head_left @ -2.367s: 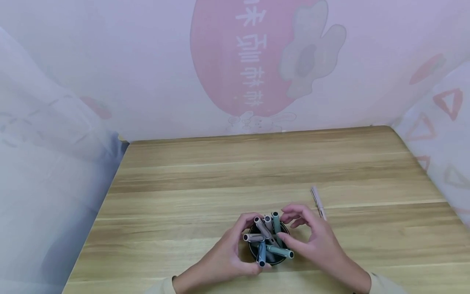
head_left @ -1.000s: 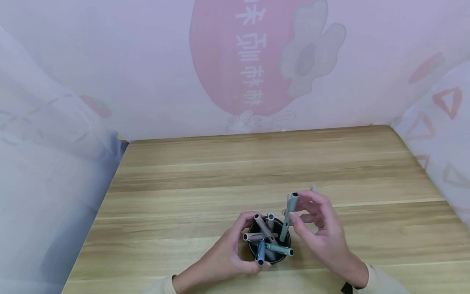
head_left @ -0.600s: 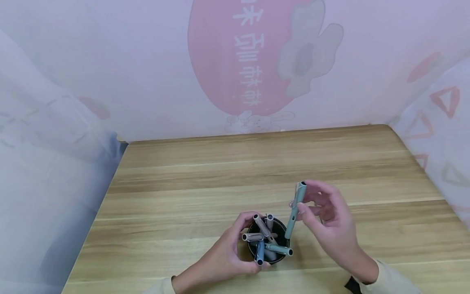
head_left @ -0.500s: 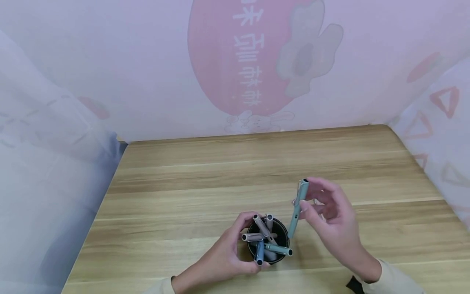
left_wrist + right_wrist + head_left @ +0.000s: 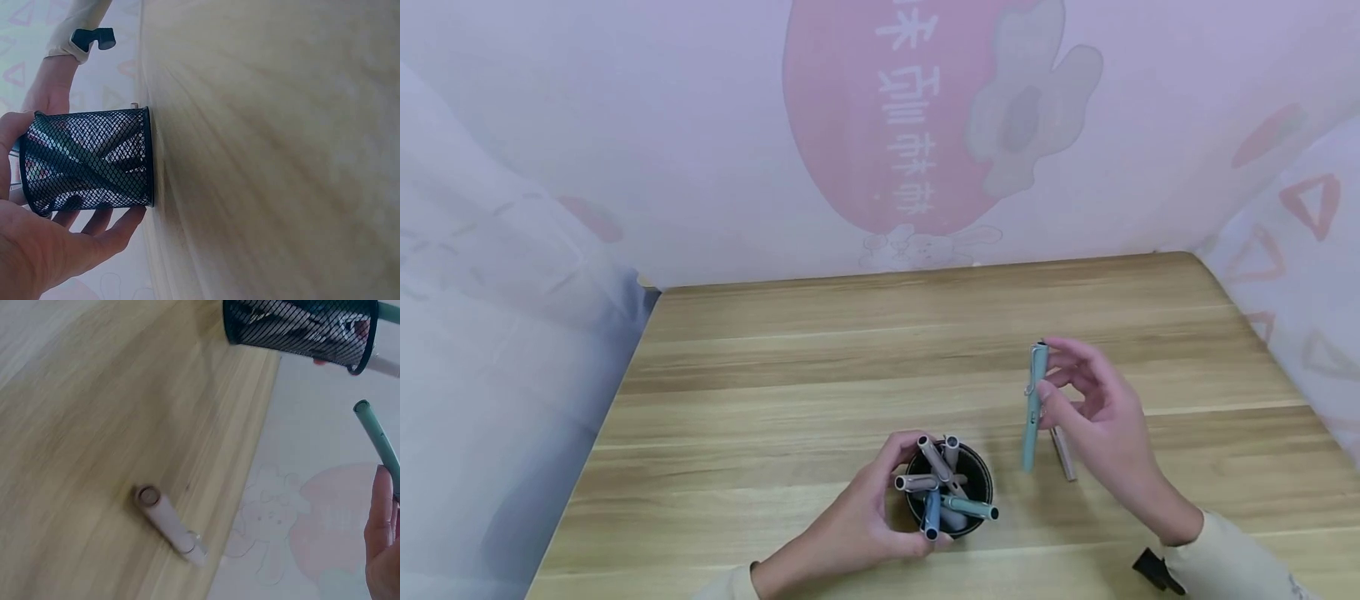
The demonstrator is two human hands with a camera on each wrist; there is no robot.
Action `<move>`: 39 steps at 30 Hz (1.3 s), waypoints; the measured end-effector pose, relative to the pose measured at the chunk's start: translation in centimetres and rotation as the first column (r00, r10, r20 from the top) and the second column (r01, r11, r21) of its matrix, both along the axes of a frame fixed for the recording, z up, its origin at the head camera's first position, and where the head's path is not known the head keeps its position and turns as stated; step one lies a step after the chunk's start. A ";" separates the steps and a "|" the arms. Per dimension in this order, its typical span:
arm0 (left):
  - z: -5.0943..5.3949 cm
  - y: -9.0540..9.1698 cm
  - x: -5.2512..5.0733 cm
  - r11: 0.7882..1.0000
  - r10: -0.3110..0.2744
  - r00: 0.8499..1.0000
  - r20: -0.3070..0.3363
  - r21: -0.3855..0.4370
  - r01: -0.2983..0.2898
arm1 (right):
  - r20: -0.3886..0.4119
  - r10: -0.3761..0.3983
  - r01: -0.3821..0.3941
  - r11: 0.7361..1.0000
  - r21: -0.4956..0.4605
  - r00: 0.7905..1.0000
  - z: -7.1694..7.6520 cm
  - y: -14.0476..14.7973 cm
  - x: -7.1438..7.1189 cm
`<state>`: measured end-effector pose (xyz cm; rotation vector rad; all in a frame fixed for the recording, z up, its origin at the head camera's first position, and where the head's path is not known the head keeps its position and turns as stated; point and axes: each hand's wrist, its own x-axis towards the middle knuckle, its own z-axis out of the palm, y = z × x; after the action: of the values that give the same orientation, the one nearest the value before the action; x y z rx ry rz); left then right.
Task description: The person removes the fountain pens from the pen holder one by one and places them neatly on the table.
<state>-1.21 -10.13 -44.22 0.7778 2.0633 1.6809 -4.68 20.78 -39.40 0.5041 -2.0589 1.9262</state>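
Note:
A black mesh pen holder point(image 5: 87, 159) stands on the wooden table, and my left hand point(image 5: 868, 521) grips it round its left side. Several capped pens lean in it: a blue pen point(image 5: 932, 515), a green pen point(image 5: 972, 507) and pinkish-grey ones. To the right, my right hand point(image 5: 1108, 425) pinches a light green pen point(image 5: 1034, 408) near its clip, with thumb and fingers. That pen hangs nearly upright, outside the holder and above the table. A pale pinkish pen point(image 5: 167, 524) lies on the table beneath my right hand, which partly hides it in the head view.
The wooden table point(image 5: 775, 375) reaches back to a pale printed cloth point(image 5: 715, 150) behind it. More cloth hangs at the left and right. A small black piece point(image 5: 1157, 572) sits at my right sleeve.
My right hand has drawn the light green pen up out of the holder and carried it right and away from me. My left hand has stayed on the holder.

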 end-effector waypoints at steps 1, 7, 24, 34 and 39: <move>0.0 0.0 0.0 1.000 0.002 1.000 0.001 -0.004 -0.002 | 0.026 -0.017 0.017 1.000 0.024 1.000 0.0 0.3 -0.1; 0.2 0.1 0.0 1.000 0.000 1.000 0.007 -0.010 0.000 | 0.143 -0.096 0.073 0.985 0.155 0.985 -0.4 2.0 -0.7; 0.3 0.0 0.3 1.000 0.004 1.000 -0.013 -0.025 -0.004 | 0.309 -0.135 0.031 0.948 0.318 0.941 -2.8 7.0 -2.2; 0.5 0.0 0.5 0.999 0.016 1.000 0.010 -0.042 -0.015 | 0.420 -0.142 -0.031 0.924 0.380 0.896 -3.8 8.5 -3.0; 0.6 0.1 0.6 0.998 0.026 0.999 0.034 -0.058 -0.024 | 0.466 -0.138 -0.076 0.908 0.413 0.874 -4.3 9.1 -3.3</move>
<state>-0.58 -10.08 -43.66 0.7020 2.0967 1.6286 -7.95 29.88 -43.74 0.0517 -2.8121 1.7075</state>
